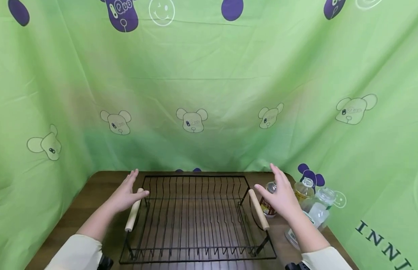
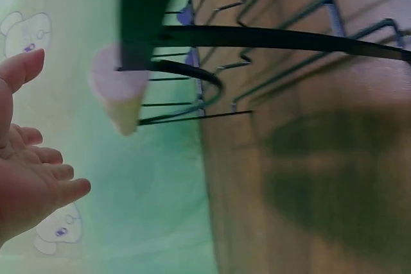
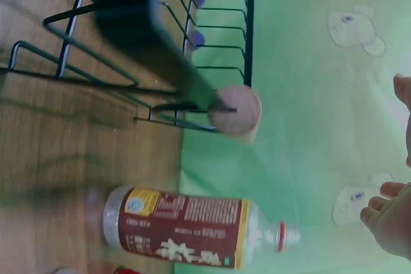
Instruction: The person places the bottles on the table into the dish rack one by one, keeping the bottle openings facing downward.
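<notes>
A black wire dish rack (image 1: 195, 248) with two pale wooden handles stands on the brown table in the head view. My left hand (image 1: 128, 193) hovers over the left handle (image 1: 133, 215), fingers spread and holding nothing. Above the right handle (image 1: 259, 210), my right hand (image 1: 280, 197) is raised with its fingers extended and thumb apart. In the left wrist view, a gap separates the left hand (image 2: 29, 171) from the handle end (image 2: 119, 85). Likewise, the right wrist view has the right hand (image 3: 393, 222) apart from its handle end (image 3: 236, 112).
A clear bottle with a brown label (image 3: 186, 226) stands just right of the rack, partly behind my right hand in the head view. Further right are a yellowish bottle (image 1: 304, 190) and clear containers (image 1: 325, 197). Green printed cloth (image 1: 195, 75) hangs behind and beside the table (image 1: 94, 187).
</notes>
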`<state>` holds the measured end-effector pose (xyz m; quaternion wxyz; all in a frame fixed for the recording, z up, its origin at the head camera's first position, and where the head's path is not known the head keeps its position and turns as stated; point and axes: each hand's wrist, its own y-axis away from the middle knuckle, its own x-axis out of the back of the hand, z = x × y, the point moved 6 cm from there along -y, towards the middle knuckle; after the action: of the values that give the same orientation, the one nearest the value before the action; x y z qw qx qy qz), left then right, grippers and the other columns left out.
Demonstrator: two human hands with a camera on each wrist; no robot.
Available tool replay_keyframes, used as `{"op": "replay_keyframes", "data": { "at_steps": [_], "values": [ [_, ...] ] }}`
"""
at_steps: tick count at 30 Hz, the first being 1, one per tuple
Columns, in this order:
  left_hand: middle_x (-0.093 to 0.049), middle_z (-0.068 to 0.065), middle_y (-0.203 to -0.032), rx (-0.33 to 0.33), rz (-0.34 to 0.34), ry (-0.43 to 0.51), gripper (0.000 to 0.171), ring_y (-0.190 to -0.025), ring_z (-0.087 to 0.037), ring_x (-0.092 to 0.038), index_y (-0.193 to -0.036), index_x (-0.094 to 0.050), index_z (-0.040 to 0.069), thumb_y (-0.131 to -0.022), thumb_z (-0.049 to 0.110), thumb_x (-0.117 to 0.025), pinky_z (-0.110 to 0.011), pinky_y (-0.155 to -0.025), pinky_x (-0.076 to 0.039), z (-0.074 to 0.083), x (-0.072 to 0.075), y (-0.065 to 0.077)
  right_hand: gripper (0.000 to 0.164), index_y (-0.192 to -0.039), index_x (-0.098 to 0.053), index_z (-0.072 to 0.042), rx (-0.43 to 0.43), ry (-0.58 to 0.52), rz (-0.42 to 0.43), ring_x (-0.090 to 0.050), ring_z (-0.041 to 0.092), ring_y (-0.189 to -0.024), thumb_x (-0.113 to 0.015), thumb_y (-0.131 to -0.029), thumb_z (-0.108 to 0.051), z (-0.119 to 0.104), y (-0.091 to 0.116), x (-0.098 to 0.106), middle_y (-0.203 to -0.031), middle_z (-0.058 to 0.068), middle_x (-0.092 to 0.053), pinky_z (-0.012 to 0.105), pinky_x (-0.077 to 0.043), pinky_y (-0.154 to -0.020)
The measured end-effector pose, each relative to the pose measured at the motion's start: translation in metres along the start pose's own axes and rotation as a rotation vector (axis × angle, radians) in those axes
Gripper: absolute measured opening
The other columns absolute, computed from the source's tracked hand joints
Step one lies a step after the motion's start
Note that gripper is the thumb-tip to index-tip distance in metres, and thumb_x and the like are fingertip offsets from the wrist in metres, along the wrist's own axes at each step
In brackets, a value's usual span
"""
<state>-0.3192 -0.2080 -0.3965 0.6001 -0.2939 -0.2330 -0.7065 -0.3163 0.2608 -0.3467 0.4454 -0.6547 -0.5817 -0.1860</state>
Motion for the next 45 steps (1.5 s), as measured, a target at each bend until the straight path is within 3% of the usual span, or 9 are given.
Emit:
{"op": "replay_keyframes", "data": {
  "at_steps": [13,24,27,31,33,35,38,41,45],
  "values": [
    [-0.002,-0.036,-0.158,0.099,-0.026,0.158,0.094,-0.137,-0.057,-0.029,-0.156,0.006,-0.001,-0.097,0.034,-0.059,-0.059,-0.102,-0.043,-0.035,-0.028,0.014,0.093,-0.159,-0.007,-0.013,-0.131,-0.079,0.103,-0.036,0.059,-0.130,-0.067,-0.092,-0.038,0.020,0.048,0.028,-0.156,0.032,-0.021,0.075,-0.032,-0.097],
    [-0.015,-0.039,-0.155,0.146,-0.015,0.291,0.085,-0.137,-0.053,-0.034,-0.156,0.007,0.001,-0.100,0.025,-0.053,-0.054,-0.100,-0.045,-0.049,-0.046,0.019,0.093,-0.159,-0.009,-0.013,-0.233,-0.152,0.229,-0.038,0.060,-0.128,-0.070,-0.090,-0.029,0.043,0.082,0.045,-0.154,0.034,-0.025,0.070,-0.030,-0.103],
    [-0.012,-0.038,-0.156,0.138,-0.024,0.291,0.084,-0.136,-0.054,-0.034,-0.157,0.006,0.003,-0.100,0.025,-0.052,-0.050,-0.093,-0.049,-0.051,-0.048,0.020,0.089,-0.158,-0.013,-0.013,-0.267,-0.173,0.293,-0.040,0.055,-0.129,-0.070,-0.091,-0.024,0.055,0.091,0.047,-0.153,0.032,-0.029,0.034,-0.034,-0.116],
    [-0.002,-0.035,-0.159,0.135,-0.044,0.301,0.084,-0.139,-0.056,-0.026,-0.157,0.007,0.006,-0.100,0.026,-0.052,-0.054,-0.097,-0.045,-0.053,-0.051,0.022,0.080,-0.156,-0.024,-0.010,-0.283,-0.202,0.436,-0.045,0.022,-0.135,-0.070,-0.090,-0.015,0.066,0.101,0.052,-0.151,0.026,-0.037,-0.005,-0.026,-0.095],
    [0.001,-0.034,-0.160,0.138,-0.050,0.307,0.084,-0.141,-0.055,-0.023,-0.157,0.007,0.007,-0.100,0.025,-0.052,-0.056,-0.101,-0.042,-0.053,-0.051,0.023,0.077,-0.154,-0.028,-0.010,-0.296,-0.215,0.499,-0.044,0.007,-0.129,-0.070,-0.090,-0.012,0.070,0.106,0.055,-0.148,0.023,-0.041,-0.004,-0.028,-0.096],
    [0.002,-0.032,-0.160,0.142,-0.053,0.314,0.084,-0.142,-0.055,-0.021,-0.157,0.007,0.008,-0.100,0.024,-0.052,-0.058,-0.103,-0.039,-0.054,-0.051,0.023,0.077,-0.155,-0.028,-0.013,-0.332,-0.208,0.528,-0.045,0.006,-0.126,-0.070,-0.090,-0.014,0.075,0.109,0.057,-0.148,0.020,-0.042,0.000,-0.029,-0.101],
    [0.004,-0.033,-0.160,0.146,-0.058,0.316,0.084,-0.140,-0.056,-0.022,-0.157,0.008,0.009,-0.100,0.022,-0.052,-0.056,-0.100,-0.042,-0.053,-0.051,0.024,0.079,-0.156,-0.024,-0.016,-0.371,-0.190,0.514,-0.044,0.029,-0.132,-0.069,-0.091,-0.019,0.084,0.111,0.056,-0.150,0.022,-0.037,0.025,-0.032,-0.116],
    [0.005,-0.033,-0.159,0.148,-0.066,0.318,0.084,-0.140,-0.057,-0.022,-0.157,0.009,0.010,-0.100,0.022,-0.051,-0.056,-0.099,-0.042,-0.052,-0.051,0.024,0.084,-0.157,-0.020,-0.014,-0.387,-0.159,0.478,-0.038,0.050,-0.131,-0.071,-0.090,-0.023,0.096,0.112,0.052,-0.153,0.027,-0.031,0.059,-0.030,-0.113],
    [0.008,-0.032,-0.160,0.159,-0.077,0.336,0.083,-0.141,-0.057,-0.018,-0.157,0.011,0.012,-0.101,0.019,-0.050,-0.060,-0.102,-0.039,-0.052,-0.052,0.023,0.092,-0.158,-0.016,-0.012,-0.411,-0.141,0.439,-0.032,0.054,-0.134,-0.074,-0.087,-0.025,0.110,0.112,0.046,-0.157,0.029,-0.024,0.071,-0.027,-0.106]
  ]
}}
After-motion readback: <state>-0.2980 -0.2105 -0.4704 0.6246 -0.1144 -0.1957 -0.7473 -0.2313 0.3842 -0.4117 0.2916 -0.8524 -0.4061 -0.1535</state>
